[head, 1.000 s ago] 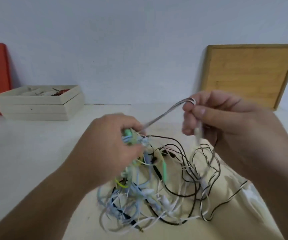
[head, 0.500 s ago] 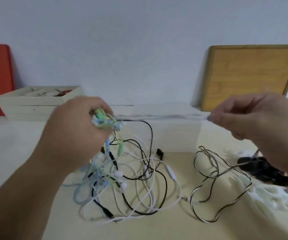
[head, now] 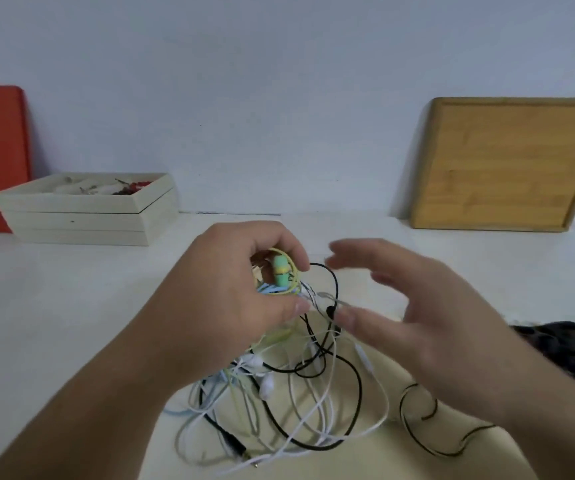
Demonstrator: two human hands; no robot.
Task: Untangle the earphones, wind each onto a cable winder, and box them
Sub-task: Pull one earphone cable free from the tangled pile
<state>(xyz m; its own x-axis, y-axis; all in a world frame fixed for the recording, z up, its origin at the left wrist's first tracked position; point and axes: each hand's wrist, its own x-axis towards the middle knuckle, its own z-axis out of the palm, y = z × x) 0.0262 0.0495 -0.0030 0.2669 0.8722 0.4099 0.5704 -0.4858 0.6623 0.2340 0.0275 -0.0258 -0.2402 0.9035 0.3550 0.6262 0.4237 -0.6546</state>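
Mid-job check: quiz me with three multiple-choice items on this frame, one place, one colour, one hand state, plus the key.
1. Where is the wooden board? A. flat at the front B. leaning on the back wall, right side C. held in a hand
2. What colour is the earphone piece showing in the left hand? A. red B. purple C. green
3. How is the right hand? A. open, fingers spread B. a clenched fist C. gripping a winder
Key: 1 B, it tilts against the wall; 2 C, pale green amid the tangled earphones that hand grips; 3 A, its fingers are straight.
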